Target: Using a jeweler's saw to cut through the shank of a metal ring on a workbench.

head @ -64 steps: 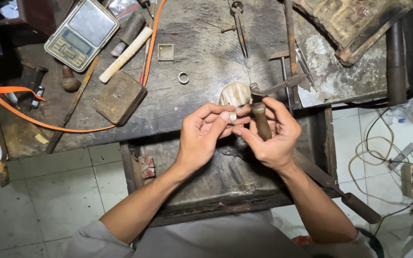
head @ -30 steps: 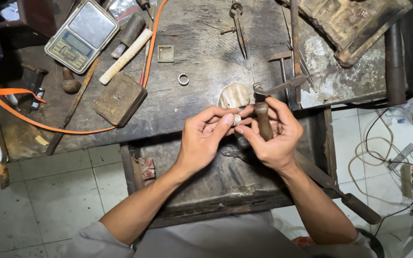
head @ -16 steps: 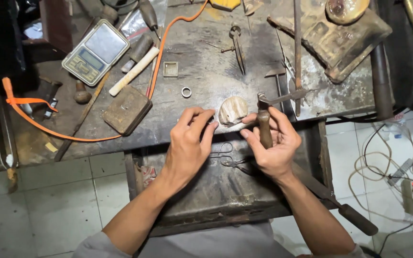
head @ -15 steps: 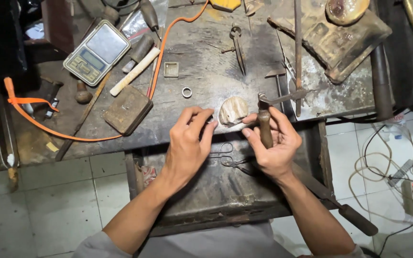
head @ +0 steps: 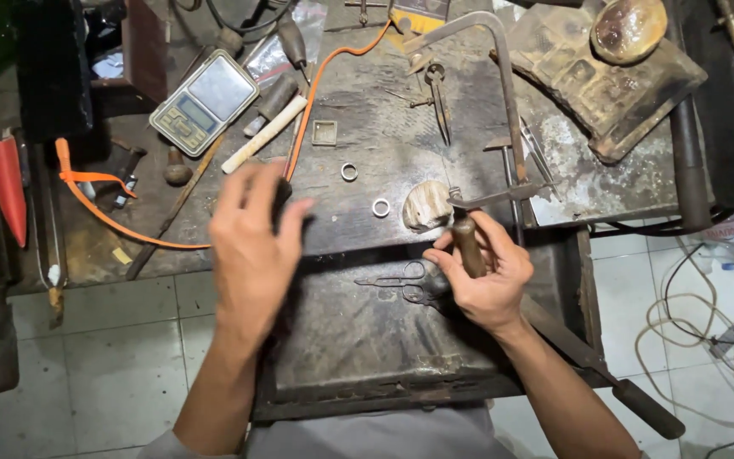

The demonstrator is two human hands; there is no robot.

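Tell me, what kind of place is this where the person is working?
Probably a small jewellery maker's workshop. Two small metal rings lie on a worn workbench, beside a little digital scale, and the right hand holds a saw by its wooden handle.

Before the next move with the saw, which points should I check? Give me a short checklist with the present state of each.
1. Right hand grips the saw handle: ok.
2. Left hand free, fingers spread: ok.
3. Left hand steadies the work: not ok, it hovers apart near the dark block.
4. Two rings lie loose on the bench: ok.
5. Blade tight in the saw frame: cannot tell.
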